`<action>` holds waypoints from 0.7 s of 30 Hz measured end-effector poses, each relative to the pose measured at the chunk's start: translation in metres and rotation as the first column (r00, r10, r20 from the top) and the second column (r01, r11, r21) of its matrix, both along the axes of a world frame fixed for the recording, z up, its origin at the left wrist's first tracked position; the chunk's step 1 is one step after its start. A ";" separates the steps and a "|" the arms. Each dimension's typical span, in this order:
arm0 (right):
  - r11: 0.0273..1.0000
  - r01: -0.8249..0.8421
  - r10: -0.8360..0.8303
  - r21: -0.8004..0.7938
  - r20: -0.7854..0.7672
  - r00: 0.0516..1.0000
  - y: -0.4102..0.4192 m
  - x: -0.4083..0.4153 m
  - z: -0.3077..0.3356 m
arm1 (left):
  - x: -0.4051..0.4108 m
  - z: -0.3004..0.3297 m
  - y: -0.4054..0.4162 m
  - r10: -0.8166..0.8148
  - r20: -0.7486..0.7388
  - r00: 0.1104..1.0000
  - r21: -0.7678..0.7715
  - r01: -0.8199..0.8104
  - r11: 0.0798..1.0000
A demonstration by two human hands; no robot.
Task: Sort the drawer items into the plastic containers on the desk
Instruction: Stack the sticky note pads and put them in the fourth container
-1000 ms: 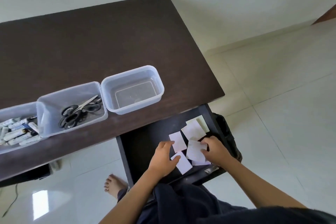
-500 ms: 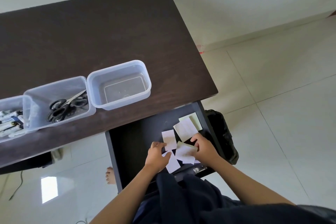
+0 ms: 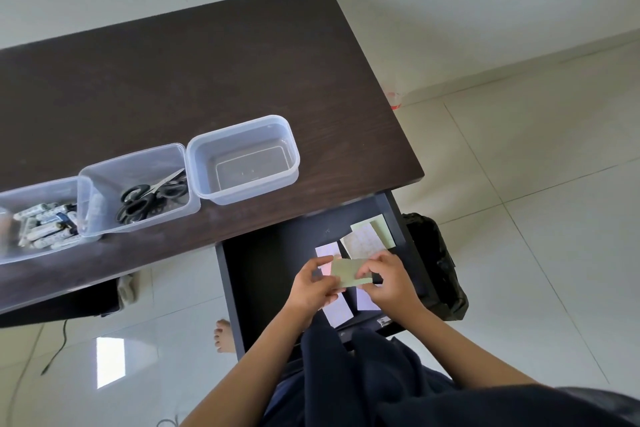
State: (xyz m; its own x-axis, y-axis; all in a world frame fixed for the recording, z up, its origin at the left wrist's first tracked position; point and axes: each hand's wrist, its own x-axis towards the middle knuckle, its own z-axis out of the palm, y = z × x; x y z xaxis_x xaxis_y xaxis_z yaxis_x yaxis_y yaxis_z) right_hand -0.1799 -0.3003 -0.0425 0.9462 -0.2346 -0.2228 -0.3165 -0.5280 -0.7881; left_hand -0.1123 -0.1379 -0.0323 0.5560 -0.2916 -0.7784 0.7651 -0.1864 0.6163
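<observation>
Above the open dark drawer [image 3: 266, 274] both hands hold one pale green card [image 3: 346, 272]. My left hand [image 3: 313, 288] pinches its left end and my right hand [image 3: 389, 282] pinches its right end. Several white and pale cards [image 3: 363, 241] lie loose on the drawer floor, some partly hidden under my hands. On the dark desk [image 3: 207, 73] stand three clear plastic containers: an empty one [image 3: 207, 163] at the right, a middle one with black scissors [image 3: 145, 198], and a left one with batteries [image 3: 45, 225].
A black bag [image 3: 440, 263] sits on the tiled floor right of the drawer. A bare foot [image 3: 223, 336] shows left of the drawer, and a cable [image 3: 59, 347] trails on the floor under the desk. A pale wall runs behind the desk.
Both hands have lifted off the scattered cards and come together, now holding one green card between them above the drawer. The camera view shifted slightly.
</observation>
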 end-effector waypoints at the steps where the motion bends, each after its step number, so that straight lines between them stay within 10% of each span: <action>1: 1.000 0.003 -0.003 0.013 0.022 1.000 0.000 0.000 -0.001 | -0.001 0.002 0.001 0.003 -0.003 1.000 -0.015 -0.003 1.000; 6: 0.952 0.200 -0.174 0.231 -0.128 0.976 0.013 0.009 0.005 | -0.005 0.004 0.008 0.043 -0.001 0.999 -0.077 -0.043 0.996; 13: 0.623 0.497 -0.247 0.604 -0.451 0.858 0.024 0.020 0.021 | -0.003 0.003 0.022 -0.090 0.186 0.978 0.054 0.081 0.995; 21: 0.717 0.441 -0.185 0.539 -0.463 0.867 0.022 0.032 0.019 | 0.005 0.006 0.029 -0.147 0.333 0.931 0.101 0.120 0.988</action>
State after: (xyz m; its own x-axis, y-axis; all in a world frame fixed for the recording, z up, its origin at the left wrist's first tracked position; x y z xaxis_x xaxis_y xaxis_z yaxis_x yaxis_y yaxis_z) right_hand -0.1481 -0.2779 -0.0235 0.6651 -0.1936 -0.7212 -0.6902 0.2091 -0.6927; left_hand -0.1069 -0.1087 -0.0261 0.7505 -0.3279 -0.5738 0.4783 -0.3298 0.8139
